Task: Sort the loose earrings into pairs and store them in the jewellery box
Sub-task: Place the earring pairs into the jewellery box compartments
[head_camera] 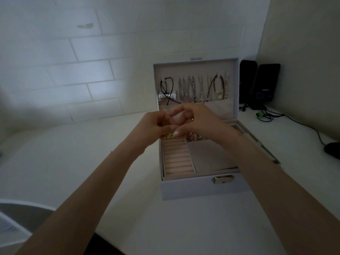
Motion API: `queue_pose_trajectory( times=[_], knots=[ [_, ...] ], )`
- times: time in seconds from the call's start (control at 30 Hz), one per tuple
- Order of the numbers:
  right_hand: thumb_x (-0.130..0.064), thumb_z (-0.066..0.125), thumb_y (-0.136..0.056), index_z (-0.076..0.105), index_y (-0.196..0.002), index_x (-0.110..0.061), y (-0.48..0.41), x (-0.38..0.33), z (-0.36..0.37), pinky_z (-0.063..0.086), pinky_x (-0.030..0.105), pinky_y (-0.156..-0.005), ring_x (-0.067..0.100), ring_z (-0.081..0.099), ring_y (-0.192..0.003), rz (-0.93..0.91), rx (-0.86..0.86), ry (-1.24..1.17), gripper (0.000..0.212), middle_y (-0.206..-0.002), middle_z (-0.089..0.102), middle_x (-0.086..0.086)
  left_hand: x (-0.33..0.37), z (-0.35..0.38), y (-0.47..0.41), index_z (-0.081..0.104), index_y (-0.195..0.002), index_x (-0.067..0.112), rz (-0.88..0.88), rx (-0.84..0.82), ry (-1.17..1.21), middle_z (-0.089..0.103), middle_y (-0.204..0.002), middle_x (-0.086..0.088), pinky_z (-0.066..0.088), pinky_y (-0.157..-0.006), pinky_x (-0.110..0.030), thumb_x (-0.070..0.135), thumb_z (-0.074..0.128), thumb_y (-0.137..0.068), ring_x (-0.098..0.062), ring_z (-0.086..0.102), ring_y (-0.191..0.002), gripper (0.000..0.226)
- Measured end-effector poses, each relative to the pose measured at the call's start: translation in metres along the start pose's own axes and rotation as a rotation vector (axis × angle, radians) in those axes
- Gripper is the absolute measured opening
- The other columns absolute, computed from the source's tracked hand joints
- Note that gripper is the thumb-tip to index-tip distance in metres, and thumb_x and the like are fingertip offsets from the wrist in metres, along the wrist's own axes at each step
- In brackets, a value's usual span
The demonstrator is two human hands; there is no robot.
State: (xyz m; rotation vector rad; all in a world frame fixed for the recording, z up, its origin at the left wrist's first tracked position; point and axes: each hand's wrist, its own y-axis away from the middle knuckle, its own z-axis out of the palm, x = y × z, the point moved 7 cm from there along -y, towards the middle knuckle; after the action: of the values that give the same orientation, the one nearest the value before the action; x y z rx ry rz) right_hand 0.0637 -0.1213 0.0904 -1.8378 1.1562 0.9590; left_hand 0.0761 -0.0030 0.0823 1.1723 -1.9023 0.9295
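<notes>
A pale jewellery box (198,188) stands open on the white table, its lid upright with necklaces (195,89) hanging inside. Its tray holds pink ring rolls (177,159) and a bare compartment (211,157). Loose colourful earrings (193,138) lie in the back compartments, partly hidden by my hands. My left hand (152,127) and my right hand (200,120) meet above the back of the tray, fingertips curled together. Whatever small piece they pinch is too small and dark to make out.
Two black speakers (261,85) stand right of the lid against the wall, with cables (272,116) trailing across the table. A dark mouse (333,150) sits at the right edge. A grey chair (24,218) shows at lower left. A tiled wall rises behind.
</notes>
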Motion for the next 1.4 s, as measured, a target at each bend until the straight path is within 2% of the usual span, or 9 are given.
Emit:
queue_pose_trajectory(
  times=[0.23,0.33,0.4,0.5,0.7,0.87,1.0,1.13,1.4],
  knots=[
    [0.012,0.072,-0.069,0.061,-0.1,-0.009,0.004,-0.005,0.004,0.049,0.014,-0.055,0.011,0.068,-0.065,-0.057,-0.001,0.01,0.039,-0.081,0.068,0.012,-0.004,0.0,0.002,0.058,-0.083,0.007,-0.141,-0.039,0.051,0.057,-0.068,-0.003,0.045,-0.049,-0.01,0.009,0.068,-0.081,0.003,0.052,-0.046,0.01],
    [0.016,0.067,-0.071,0.064,-0.085,-0.004,0.008,-0.011,0.005,0.048,0.011,-0.053,0.0,0.065,-0.059,-0.098,0.001,-0.013,0.025,-0.069,0.067,-0.002,-0.007,-0.001,0.003,0.055,-0.089,0.003,-0.19,-0.044,0.13,0.058,-0.069,-0.005,0.047,-0.05,-0.011,0.01,0.069,-0.079,0.0,0.055,-0.048,0.018],
    [0.015,0.067,-0.072,0.065,-0.075,-0.006,0.008,-0.013,0.003,0.048,0.012,-0.052,0.001,0.064,-0.056,-0.125,0.04,-0.023,0.022,-0.06,0.066,-0.009,-0.005,-0.002,0.004,0.054,-0.087,0.004,-0.196,-0.065,0.197,0.062,-0.075,-0.007,0.051,-0.057,-0.014,0.012,0.07,-0.077,-0.008,0.059,-0.061,0.02],
    [0.007,0.069,-0.076,0.068,-0.076,-0.004,0.009,-0.012,-0.004,0.051,0.016,-0.051,0.01,0.066,-0.054,-0.139,0.155,-0.071,0.011,-0.059,0.067,-0.005,-0.001,0.0,0.008,0.055,-0.091,0.007,-0.201,-0.13,0.294,0.066,-0.09,-0.01,0.054,-0.071,-0.02,0.014,0.073,-0.068,-0.017,0.063,-0.08,0.03],
    [0.001,0.07,-0.078,0.067,-0.08,0.0,0.015,0.006,-0.008,0.058,0.028,-0.058,0.015,0.066,-0.055,-0.072,0.228,0.031,0.003,-0.064,0.067,0.009,0.002,-0.001,0.008,0.06,-0.083,0.014,0.003,0.091,-0.147,0.065,-0.078,-0.001,0.048,-0.063,-0.019,0.013,0.081,-0.066,-0.008,0.057,-0.067,0.027],
    [-0.003,0.067,-0.08,0.068,-0.083,-0.006,0.013,0.016,0.0,0.052,0.02,-0.068,0.006,0.06,-0.065,-0.11,0.228,0.353,0.004,-0.071,0.062,-0.005,0.006,-0.007,0.019,0.06,-0.078,0.024,0.119,0.306,-0.408,0.069,-0.075,0.011,0.05,-0.073,-0.028,0.02,0.08,-0.066,-0.006,0.065,-0.078,0.024],
    [-0.006,0.064,-0.08,0.063,-0.075,-0.011,0.01,0.013,0.007,0.041,0.018,-0.061,0.008,0.052,-0.068,-0.204,0.182,0.623,0.007,-0.072,0.057,-0.006,0.001,-0.008,0.024,0.057,-0.08,0.022,0.167,0.329,-0.361,0.065,-0.071,0.014,0.054,-0.069,-0.028,0.01,0.077,-0.07,-0.002,0.064,-0.069,0.025],
    [-0.001,0.06,-0.077,0.054,-0.068,-0.012,0.008,0.013,0.014,0.041,0.026,-0.06,0.012,0.047,-0.064,-0.276,0.147,0.699,0.015,-0.067,0.052,-0.003,-0.006,-0.008,0.024,0.053,-0.08,0.02,0.181,0.297,-0.327,0.069,-0.076,0.002,0.05,-0.064,-0.015,0.002,0.077,-0.069,0.005,0.059,-0.066,0.032],
    [-0.006,0.062,-0.078,0.05,-0.07,-0.016,0.006,0.011,0.02,0.027,0.023,-0.064,0.012,0.042,-0.071,-0.288,0.116,0.79,0.018,-0.077,0.047,-0.002,0.004,-0.007,0.025,0.059,-0.08,0.011,0.212,0.339,-0.434,0.056,-0.068,0.006,0.051,-0.066,-0.039,0.002,0.078,-0.065,-0.016,0.058,-0.066,0.025]
  ],
)
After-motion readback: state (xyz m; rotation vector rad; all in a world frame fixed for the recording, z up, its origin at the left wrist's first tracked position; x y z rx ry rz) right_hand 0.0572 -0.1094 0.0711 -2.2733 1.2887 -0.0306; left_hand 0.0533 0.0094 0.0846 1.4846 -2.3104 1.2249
